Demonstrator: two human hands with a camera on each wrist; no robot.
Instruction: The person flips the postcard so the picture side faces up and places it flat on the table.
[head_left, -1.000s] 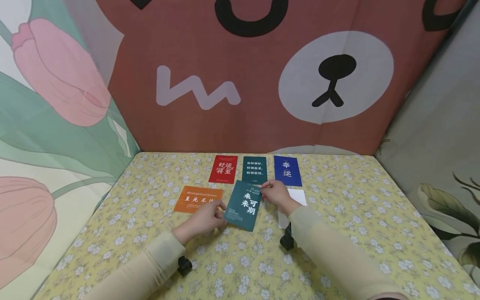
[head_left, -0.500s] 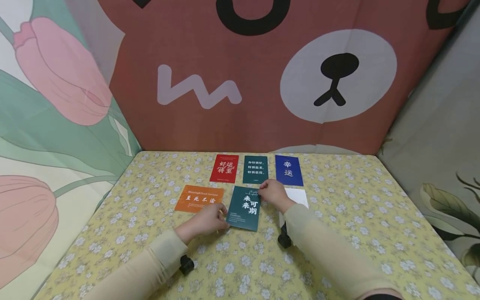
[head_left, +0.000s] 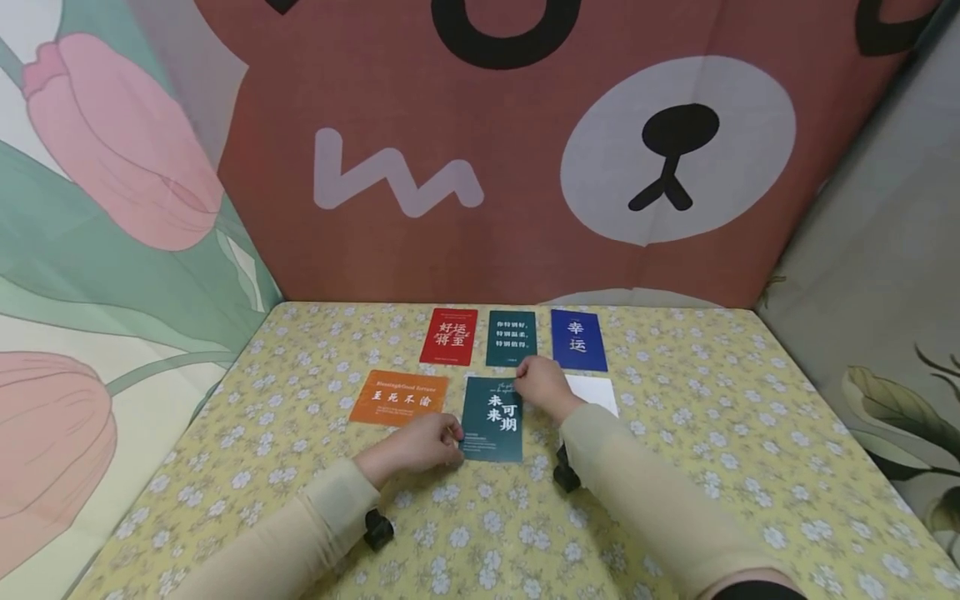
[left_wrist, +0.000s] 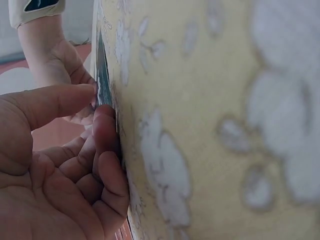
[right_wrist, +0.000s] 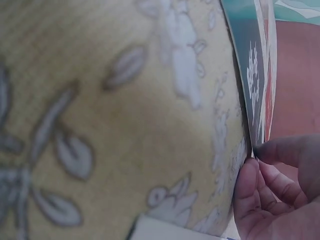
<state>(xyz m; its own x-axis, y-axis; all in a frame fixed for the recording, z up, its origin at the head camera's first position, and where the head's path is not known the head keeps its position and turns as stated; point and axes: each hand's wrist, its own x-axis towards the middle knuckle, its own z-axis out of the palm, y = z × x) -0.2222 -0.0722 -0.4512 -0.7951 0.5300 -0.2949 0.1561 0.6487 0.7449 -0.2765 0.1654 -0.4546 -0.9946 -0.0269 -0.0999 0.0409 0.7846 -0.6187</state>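
A dark green card (head_left: 491, 437) with white Chinese characters lies almost square on the flowered tablecloth, low in the middle of the head view. My left hand (head_left: 420, 442) pinches its lower left edge between thumb and forefinger. At the upper right corner, my right hand (head_left: 544, 387) pinches the same card. In the left wrist view the card (left_wrist: 104, 82) appears nearly edge-on, close over the cloth. The right wrist view has thumb and forefinger on the corner of the card (right_wrist: 252, 65), the other fingers curled.
Behind stand in a row a red card (head_left: 448, 337), another green card (head_left: 512, 333) and a blue card (head_left: 577, 340). An orange card (head_left: 397, 396) lies to the left. A white card (head_left: 597, 390) is partly hidden by my right arm. Printed fabric walls surround the tablecloth (head_left: 480, 542).
The green card has turned from a tilt to nearly straight and come slightly nearer and to the right, away from the rear green card. Both hands have kept hold of it.
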